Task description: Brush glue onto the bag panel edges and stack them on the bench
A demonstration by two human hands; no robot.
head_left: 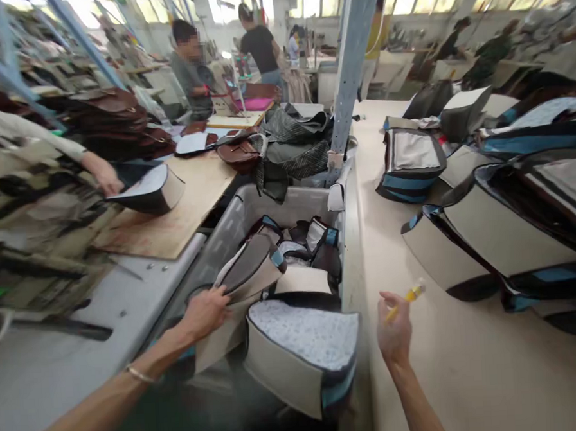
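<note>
My left hand [203, 313] grips the edge of a beige canvas bag panel [239, 301] with a dark grey inner face, which stands tilted at the front of a grey plastic bin [268, 203]. Several similar bags lie in the bin. Just right of that panel is a beige bag [296, 376] with a speckled white lining and blue trim, its lower part blurred. My right hand [395, 329] is closed around a yellow marker pen [406, 302], above the cream worktable [465, 373].
Beige, blue-trimmed bags [506, 230] lie on the worktable to the right. A steel post [352, 58] stands behind the bin. On the left, a co-worker's hand [105, 173] rests on a bag on a wooden board [172, 212].
</note>
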